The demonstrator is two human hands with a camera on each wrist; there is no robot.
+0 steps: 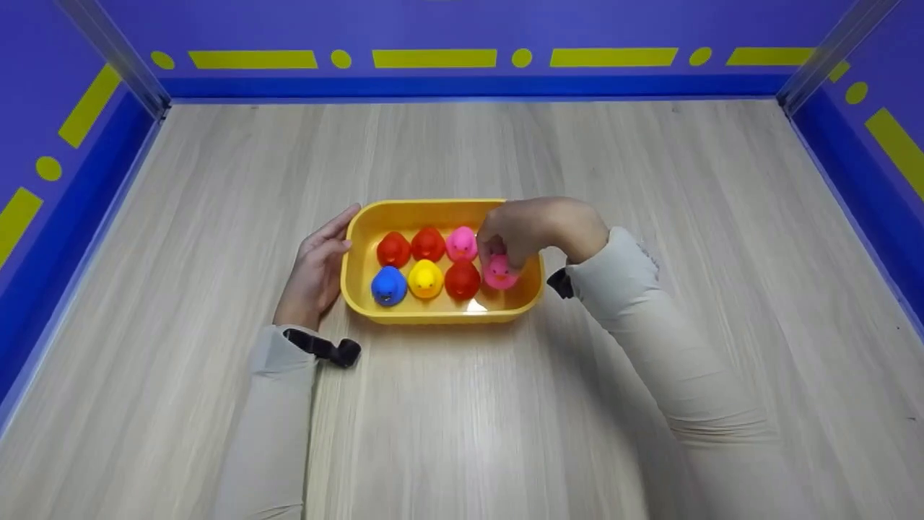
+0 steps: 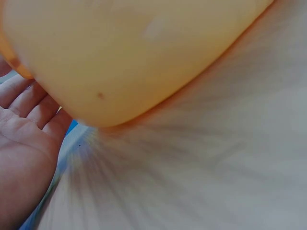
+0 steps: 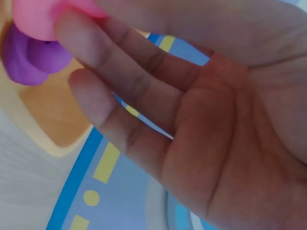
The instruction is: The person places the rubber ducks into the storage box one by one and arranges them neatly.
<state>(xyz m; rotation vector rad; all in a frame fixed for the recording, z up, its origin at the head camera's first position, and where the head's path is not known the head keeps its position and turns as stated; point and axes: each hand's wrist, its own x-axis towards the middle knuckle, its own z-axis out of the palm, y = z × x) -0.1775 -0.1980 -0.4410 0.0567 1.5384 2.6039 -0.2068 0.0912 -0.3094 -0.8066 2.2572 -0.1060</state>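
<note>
A yellow plastic tub (image 1: 433, 316) stands on the table with rubber ducks in two rows. My right hand (image 1: 538, 227) reaches in at its right end and pinches a pink duck (image 1: 500, 274) in the front row. A purple duck (image 3: 38, 55) shows beside the pink one in the right wrist view; the hand hides it in the head view. My left hand (image 1: 314, 271) touches the tub's left wall with its fingers extended. Left of the held duck are a red duck (image 1: 462, 280), a yellow duck (image 1: 426, 279) and a blue duck (image 1: 389, 286).
Behind them sit a red duck (image 1: 393, 250), another red duck (image 1: 428, 244) and a second pink duck (image 1: 461, 244). The wood-grain table (image 1: 433, 419) is bordered by blue-purple panels (image 1: 433, 29) at the back and sides.
</note>
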